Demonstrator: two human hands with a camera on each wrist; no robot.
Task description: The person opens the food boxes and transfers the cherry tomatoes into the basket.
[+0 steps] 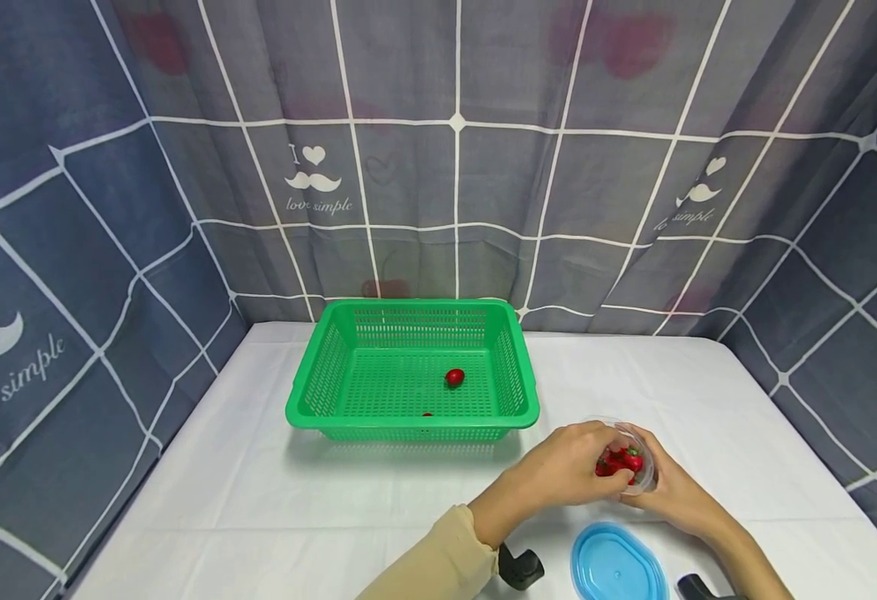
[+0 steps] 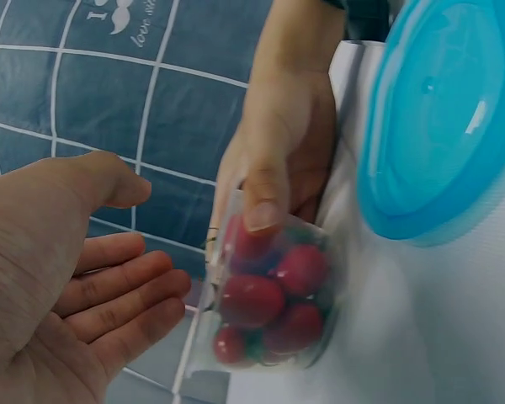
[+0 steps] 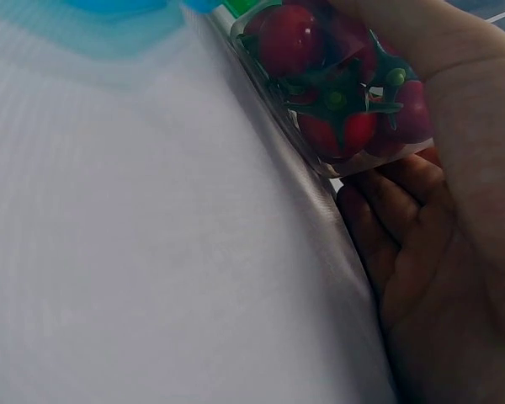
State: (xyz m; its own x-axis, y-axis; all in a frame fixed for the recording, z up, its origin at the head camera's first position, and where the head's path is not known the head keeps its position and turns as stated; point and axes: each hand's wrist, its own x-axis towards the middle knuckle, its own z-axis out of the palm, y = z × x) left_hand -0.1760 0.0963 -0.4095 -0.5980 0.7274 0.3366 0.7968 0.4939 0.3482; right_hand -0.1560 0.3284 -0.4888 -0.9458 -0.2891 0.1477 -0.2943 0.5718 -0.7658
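My right hand (image 1: pixel 659 479) grips a clear plastic container (image 3: pixel 324 168) from its right side, thumb along the wall in the left wrist view. Inside are several red cherry tomatoes (image 3: pixel 332 118), some with green leafy tops. My left hand (image 1: pixel 577 462) reaches over the container's mouth in the head view. Seen from the left wrist, that hand's fingers (image 2: pixel 130 295) are relaxed and parted from the thumb, with nothing between them. A green plastic basket (image 1: pixel 412 423) stands to the left with a cherry tomato (image 1: pixel 454 377) on its floor and another partly hidden behind the front rim.
A blue lid (image 1: pixel 618 567) lies on the white tablecloth (image 1: pixel 258 508) close in front of the hands. Grey checked curtains (image 1: pixel 408 183) hang behind the table and at both sides. Black wrist-camera mounts (image 1: pixel 521 568) show at the wrists.
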